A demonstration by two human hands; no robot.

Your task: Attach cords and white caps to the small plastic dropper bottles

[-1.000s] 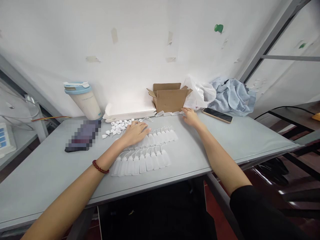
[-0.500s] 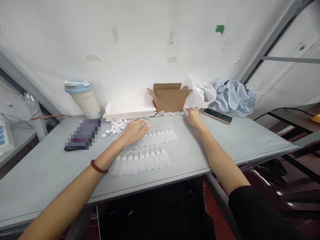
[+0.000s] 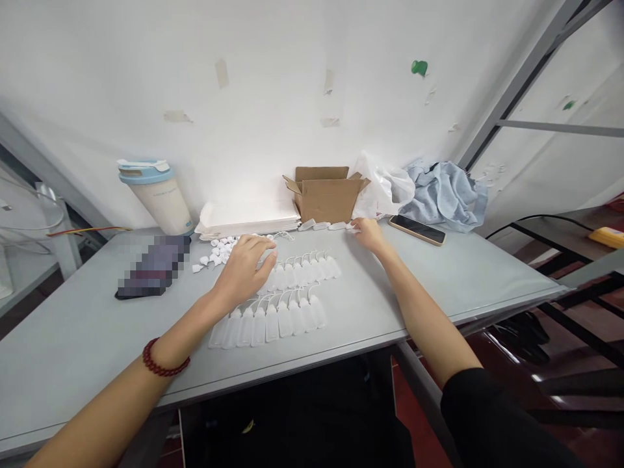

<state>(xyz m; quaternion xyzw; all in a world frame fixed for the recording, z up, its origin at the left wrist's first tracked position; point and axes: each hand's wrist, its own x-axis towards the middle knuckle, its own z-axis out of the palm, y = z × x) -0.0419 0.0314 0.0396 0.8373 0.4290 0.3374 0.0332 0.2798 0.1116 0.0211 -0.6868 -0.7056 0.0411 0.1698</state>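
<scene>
My left hand [image 3: 246, 270] is open, palm down, over the left end of the upper row of flat translucent plastic pieces [image 3: 299, 270], hiding some of them. Its fingertips are nearest a heap of small white caps [image 3: 221, 250]. A second row of translucent bottle-shaped pieces [image 3: 273, 322], with thin white loops at their tops, lies closer to the table's front. By the cardboard box, my right hand [image 3: 366, 235] is closed, thumb and fingers pinching a small translucent piece [image 3: 350, 226]. That piece is at the right end of a short line of similar pieces [image 3: 320, 226].
Along the wall stand a blue-lidded cup [image 3: 158, 198], a stack of white sheets [image 3: 248, 221], an open cardboard box [image 3: 326, 198], a white plastic bag [image 3: 385, 192] and a light blue cloth [image 3: 443, 195]. A phone [image 3: 417, 229] lies right; a blurred dark item [image 3: 153, 266] lies left.
My left hand has drawn back slightly toward me and left, its thumb lower. My right hand stays at the end of the line of pieces. The whole view has shifted a little.
</scene>
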